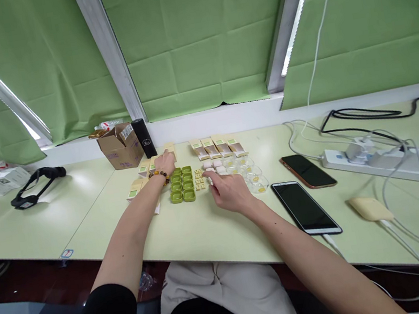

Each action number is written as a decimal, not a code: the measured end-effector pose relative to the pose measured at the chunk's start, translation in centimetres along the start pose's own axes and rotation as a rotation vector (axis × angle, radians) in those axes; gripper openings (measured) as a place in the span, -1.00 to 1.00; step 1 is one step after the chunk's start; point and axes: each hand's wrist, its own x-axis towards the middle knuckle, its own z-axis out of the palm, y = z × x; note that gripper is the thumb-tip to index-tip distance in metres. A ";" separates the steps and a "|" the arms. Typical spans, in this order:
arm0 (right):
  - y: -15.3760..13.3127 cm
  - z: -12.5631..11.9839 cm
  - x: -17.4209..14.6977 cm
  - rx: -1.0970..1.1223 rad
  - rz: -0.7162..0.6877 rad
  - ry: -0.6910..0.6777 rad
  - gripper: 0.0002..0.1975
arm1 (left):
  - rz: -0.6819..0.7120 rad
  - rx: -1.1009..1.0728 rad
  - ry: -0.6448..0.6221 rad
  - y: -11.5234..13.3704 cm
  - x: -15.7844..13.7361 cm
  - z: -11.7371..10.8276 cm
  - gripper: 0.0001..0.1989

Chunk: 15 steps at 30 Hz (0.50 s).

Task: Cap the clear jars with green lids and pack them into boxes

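Observation:
At the far side of the green trays, my left hand [165, 163] is closed at a small cream carton [170, 148]; its fingertips are partly hidden. My right hand [227, 190] has its index finger bent forward and the other fingers curled, beside small yellow pieces [199, 181]. Whatever it may pinch is too small to make out. Between the hands stand two columns of square green trays [176, 197]. Pale pink and white cylinders [207, 164] lie just beyond my right hand, with clear plastic cups [258, 183] to their right. Open cartons [218, 147] form a row behind.
More cream cartons [134, 190] lie by my left forearm. A cardboard box [121, 149] and a black bottle [144, 138] stand behind. Two phones [305, 208], a yellow charger case [369, 208] and a power strip [386, 167] with tangled cables occupy the right. Black goggles [37, 187] lie left.

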 end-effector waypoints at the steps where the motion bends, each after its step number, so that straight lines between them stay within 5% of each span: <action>1: 0.0 0.0 0.0 -0.001 0.000 -0.005 -0.54 | -0.001 -0.003 0.000 0.1 0.0 -0.1 -0.71; 10: -0.1 0.4 -0.1 0.018 -0.014 -0.035 -0.57 | 0.042 -0.073 0.106 0.5 -2.3 -2.6 -0.67; 15: -0.5 0.9 -0.2 0.041 -0.073 -0.077 -0.72 | 0.051 -0.364 0.266 1.3 -6.3 -4.4 -0.63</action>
